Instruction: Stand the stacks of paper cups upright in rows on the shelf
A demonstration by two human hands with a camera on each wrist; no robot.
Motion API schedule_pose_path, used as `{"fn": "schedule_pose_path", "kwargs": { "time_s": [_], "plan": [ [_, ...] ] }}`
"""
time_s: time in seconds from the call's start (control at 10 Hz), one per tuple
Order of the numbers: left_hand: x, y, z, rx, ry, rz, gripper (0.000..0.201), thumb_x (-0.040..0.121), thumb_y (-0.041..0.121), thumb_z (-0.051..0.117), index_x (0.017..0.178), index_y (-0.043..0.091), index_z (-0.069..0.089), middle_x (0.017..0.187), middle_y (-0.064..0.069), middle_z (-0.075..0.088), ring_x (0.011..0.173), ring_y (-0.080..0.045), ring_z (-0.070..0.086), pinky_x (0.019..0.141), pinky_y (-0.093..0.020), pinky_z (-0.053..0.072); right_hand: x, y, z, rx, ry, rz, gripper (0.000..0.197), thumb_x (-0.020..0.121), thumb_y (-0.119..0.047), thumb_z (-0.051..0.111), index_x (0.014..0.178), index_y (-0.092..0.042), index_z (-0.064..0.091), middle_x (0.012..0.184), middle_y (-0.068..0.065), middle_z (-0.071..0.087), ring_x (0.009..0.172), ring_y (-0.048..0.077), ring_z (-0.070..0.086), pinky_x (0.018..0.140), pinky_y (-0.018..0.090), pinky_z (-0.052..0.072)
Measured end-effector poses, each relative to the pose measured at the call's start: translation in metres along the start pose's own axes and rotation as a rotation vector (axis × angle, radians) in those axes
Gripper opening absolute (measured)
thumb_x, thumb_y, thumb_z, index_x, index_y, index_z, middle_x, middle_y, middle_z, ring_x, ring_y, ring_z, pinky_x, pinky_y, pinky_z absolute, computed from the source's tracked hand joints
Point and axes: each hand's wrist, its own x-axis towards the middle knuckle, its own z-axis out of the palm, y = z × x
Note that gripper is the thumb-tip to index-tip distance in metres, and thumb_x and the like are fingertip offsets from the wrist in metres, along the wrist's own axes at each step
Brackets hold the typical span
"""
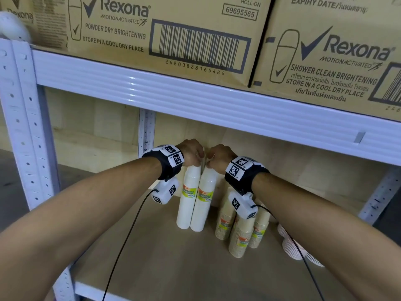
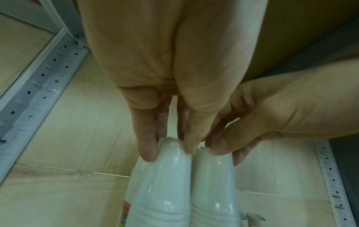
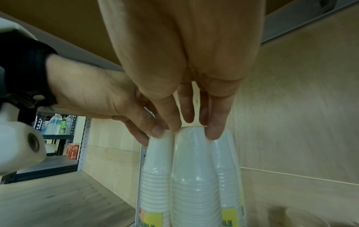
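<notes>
On the pale wooden shelf board (image 1: 152,246), the left hand (image 1: 191,153) pinches the top of the left tall white plastic-wrapped cup stack (image 1: 187,198) with its fingers (image 2: 147,147); the right hand (image 1: 219,157) pinches the touching right white stack (image 1: 205,200). Both stand upright. Gripped only at the tips, either could likely topple on release, perhaps knocking the nearby tan paper-cup stacks (image 1: 238,233).

Rexona cartons (image 1: 165,35) above, stacked plates (image 1: 291,246), distant water bottles (image 3: 56,124), Coca-Cola box (image 3: 73,151)
</notes>
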Motion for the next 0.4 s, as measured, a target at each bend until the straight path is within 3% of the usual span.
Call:
{"fn": "schedule_pose_path", "kwargs": {
  "time_s": [0.2, 0.3, 0.4],
  "plan": [
    [-0.006, 0.005, -0.014, 0.032, 0.01, 0.013, 0.037, 0.086, 0.017, 0.07, 0.122, 0.017, 0.065, 0.123, -0.003, 0.057, 0.094, -0.013, 0.05, 0.075, -0.022, 0.041, -0.012, -0.003, -0.011, 0.025, 0.041, -0.042, 0.035, 0.088, -0.018, 0.065, 0.121, -0.005, 0.065, 0.127, 0.011, 0.06, 0.114, 0.026, 0.06, 0.089, 0.029, 0.05],
    [-0.011, 0.01, -0.024, 0.063, 0.016, 0.009, 0.042, 0.084, 0.022, 0.071, 0.125, 0.021, 0.061, 0.121, 0.001, 0.05, 0.099, -0.014, 0.049, 0.078, -0.024, 0.042, -0.016, -0.004, -0.019, 0.087, 0.071, -0.067, 0.034, 0.087, -0.024, 0.066, 0.112, -0.002, 0.069, 0.116, 0.012, 0.066, 0.105, 0.025, 0.063, 0.087, 0.035, 0.055],
    [-0.021, 0.014, -0.03, 0.101, 0.037, 0.062, 0.044, 0.085, 0.026, 0.071, 0.128, 0.022, 0.06, 0.125, 0.002, 0.05, 0.109, -0.016, 0.052, 0.083, -0.025, 0.043, -0.022, 0.002, -0.023, 0.252, 0.142, -0.1, 0.032, 0.086, -0.033, 0.067, 0.104, -0.007, 0.072, 0.105, 0.005, 0.07, 0.088, 0.015, 0.062, 0.068, 0.024, 0.05]
  ]
}}
